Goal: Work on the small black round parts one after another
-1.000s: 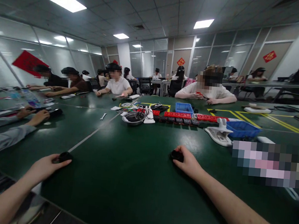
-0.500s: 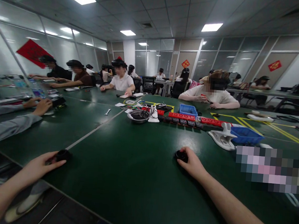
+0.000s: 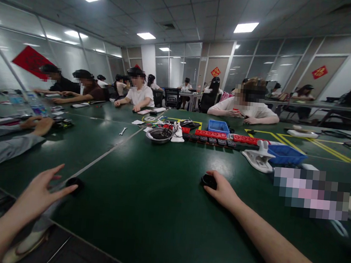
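Note:
Two small round black objects rest on the green table (image 3: 144,210); their kind is too dark to make out. My left hand (image 3: 43,189) has its fingers spread apart, with the thumb tip close beside or touching the left black round object (image 3: 75,185). Nothing is held in that hand. Farther right, my right hand (image 3: 221,188) is closed around the right black round object (image 3: 208,181), thumb on the near side and fingers over the far side. It sits on the tabletop, partly covered by the fingers.
Ahead lie a metal bowl (image 3: 159,136) of dark cable, red power strips (image 3: 212,134), blue bins (image 3: 218,126) and a white clamp-like stand (image 3: 259,157). A small wrench (image 3: 122,131) lies left of the bowl. Another person's hands (image 3: 42,126) work at the left; others sit opposite.
My left hand has let go of its black round object, spreading its fingers and drawing back to the left. My right hand keeps its hold. The view has shifted slightly.

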Demonstrator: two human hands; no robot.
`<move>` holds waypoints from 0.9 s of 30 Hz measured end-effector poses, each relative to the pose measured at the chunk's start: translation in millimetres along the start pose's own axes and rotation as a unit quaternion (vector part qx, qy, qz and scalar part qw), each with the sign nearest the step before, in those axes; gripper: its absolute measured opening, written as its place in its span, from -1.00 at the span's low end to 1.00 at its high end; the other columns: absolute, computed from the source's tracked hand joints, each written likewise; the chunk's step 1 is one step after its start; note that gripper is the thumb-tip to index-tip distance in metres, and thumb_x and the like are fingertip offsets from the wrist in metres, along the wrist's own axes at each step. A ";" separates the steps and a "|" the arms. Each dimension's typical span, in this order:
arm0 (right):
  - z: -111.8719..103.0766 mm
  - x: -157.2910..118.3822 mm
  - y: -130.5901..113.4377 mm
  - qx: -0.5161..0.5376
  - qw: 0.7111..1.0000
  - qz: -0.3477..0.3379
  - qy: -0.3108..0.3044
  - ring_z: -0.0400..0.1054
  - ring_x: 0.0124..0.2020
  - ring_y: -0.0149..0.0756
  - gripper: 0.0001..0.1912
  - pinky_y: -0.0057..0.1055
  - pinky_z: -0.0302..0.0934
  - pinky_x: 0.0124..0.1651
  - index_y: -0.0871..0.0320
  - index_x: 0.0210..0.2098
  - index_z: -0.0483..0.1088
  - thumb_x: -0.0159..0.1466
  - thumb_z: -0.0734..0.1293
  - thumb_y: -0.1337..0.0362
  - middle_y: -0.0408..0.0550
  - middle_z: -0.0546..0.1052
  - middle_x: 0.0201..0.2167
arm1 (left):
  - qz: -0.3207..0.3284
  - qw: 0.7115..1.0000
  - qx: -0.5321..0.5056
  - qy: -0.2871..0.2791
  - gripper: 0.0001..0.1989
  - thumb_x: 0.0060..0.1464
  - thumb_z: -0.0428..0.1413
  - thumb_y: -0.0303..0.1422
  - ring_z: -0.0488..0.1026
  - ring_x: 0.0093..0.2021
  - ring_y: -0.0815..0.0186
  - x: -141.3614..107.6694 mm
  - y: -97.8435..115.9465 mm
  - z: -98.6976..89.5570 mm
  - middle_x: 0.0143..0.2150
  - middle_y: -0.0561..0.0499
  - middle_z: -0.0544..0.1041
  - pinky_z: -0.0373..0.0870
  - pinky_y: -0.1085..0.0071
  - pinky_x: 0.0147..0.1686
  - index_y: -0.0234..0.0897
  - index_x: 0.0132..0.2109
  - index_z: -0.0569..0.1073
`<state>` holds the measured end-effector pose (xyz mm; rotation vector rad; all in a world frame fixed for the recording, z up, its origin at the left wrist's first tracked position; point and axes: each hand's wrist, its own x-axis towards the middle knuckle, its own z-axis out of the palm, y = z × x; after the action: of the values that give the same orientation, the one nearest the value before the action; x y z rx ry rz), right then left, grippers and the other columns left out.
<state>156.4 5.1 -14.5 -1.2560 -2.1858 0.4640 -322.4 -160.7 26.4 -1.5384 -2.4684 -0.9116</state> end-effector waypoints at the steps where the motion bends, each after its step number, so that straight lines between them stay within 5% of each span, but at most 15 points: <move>1: 0.0 0.1 -0.2 0.003 1.000 -0.001 -0.001 0.23 -0.12 -0.24 -0.55 -0.29 0.09 -0.05 0.20 -0.12 0.18 -0.02 0.29 0.33 0.03 0.35 -0.17 | 0.016 0.998 0.001 0.068 -0.28 -0.34 0.07 0.04 0.32 -0.20 0.13 -5.6 17.1 0.6 -0.22 -0.03 0.34 0.33 0.31 -0.29 -0.20 0.00 0.21; 3: -0.3 -0.1 -2.3 0.012 1.000 -0.009 -0.012 0.22 -0.10 -0.23 -0.52 -0.27 0.08 -0.04 0.19 -0.10 0.17 -0.02 0.30 0.30 0.03 0.35 -0.15 | 0.066 0.986 -0.040 0.144 -0.40 -0.21 -0.02 0.04 0.34 -0.27 0.18 -20.8 61.1 7.6 -0.23 -0.02 0.33 0.33 0.26 -0.28 -0.17 -0.03 0.23; 4: -0.7 -0.4 -3.9 0.018 1.000 -0.015 -0.021 0.22 -0.10 -0.23 -0.50 -0.26 0.08 -0.03 0.18 -0.08 0.16 -0.02 0.31 0.29 0.02 0.36 -0.15 | 0.114 0.984 -0.068 0.118 -0.45 -0.19 -0.02 0.02 0.34 -0.30 0.20 -29.2 86.3 14.4 -0.24 -0.01 0.32 0.34 0.27 -0.31 -0.17 -0.06 0.26; 9: -2.4 -4.0 -10.5 0.054 0.996 -0.041 -0.054 0.16 -0.05 -0.19 -0.20 -0.19 0.03 0.01 0.11 0.11 -0.09 -0.04 0.34 0.15 0.01 0.29 -0.04 | 0.275 0.926 -0.140 -0.215 -0.50 -0.05 -0.01 -0.12 0.26 -0.06 0.24 -53.0 203.8 66.9 0.02 -0.04 0.20 0.30 0.32 -0.15 -0.13 0.05 0.15; 13: -3.4 -2.9 -3.4 0.128 0.992 -0.013 0.005 0.23 -0.17 -0.28 -0.37 -0.24 0.11 -0.07 0.15 0.13 -0.13 0.14 0.15 0.09 0.05 0.23 -0.03 | 0.340 0.887 -0.106 -0.294 -0.25 -0.13 0.01 -0.03 -0.02 0.15 0.12 -42.8 265.4 110.6 0.18 -0.11 0.01 0.04 0.18 0.07 -0.23 0.16 -0.04; 16: -4.8 1.2 4.6 0.174 0.983 0.016 0.057 0.25 -0.27 -0.30 -0.45 -0.26 0.15 -0.14 0.23 0.09 -0.05 0.18 0.06 0.08 0.06 0.29 -0.14 | 0.379 0.871 -0.088 -0.299 -0.15 -0.15 -0.03 0.04 -0.14 0.19 0.10 -34.6 300.2 140.7 0.22 -0.15 -0.09 -0.06 0.15 0.10 -0.31 0.19 -0.12; 21: -6.2 4.8 9.4 0.186 0.978 0.036 0.085 0.25 -0.32 -0.29 -0.53 -0.29 0.15 -0.18 0.23 0.02 0.05 0.18 0.04 0.11 -0.02 0.34 -0.33 | 0.466 0.819 -0.071 -0.329 -0.37 -0.02 -0.09 -0.04 0.04 0.14 0.18 -36.3 322.4 170.1 0.15 -0.09 0.13 0.01 0.24 0.07 -0.25 0.15 0.03; 27: -6.9 5.5 7.4 0.151 0.986 0.038 0.066 0.24 -0.33 -0.31 -0.56 -0.32 0.14 -0.20 0.24 0.02 0.06 0.19 0.07 0.16 -0.04 0.34 -0.34 | 0.430 0.846 -0.034 -0.314 -0.49 0.02 -0.09 -0.13 0.05 0.14 0.25 -22.5 270.0 150.8 0.14 -0.01 0.16 0.00 0.28 0.09 -0.16 0.11 0.12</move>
<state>163.5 13.7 -11.6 -1.1702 -1.8801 0.6948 -49.7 -13.9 12.5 -2.9272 -1.5876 -0.3415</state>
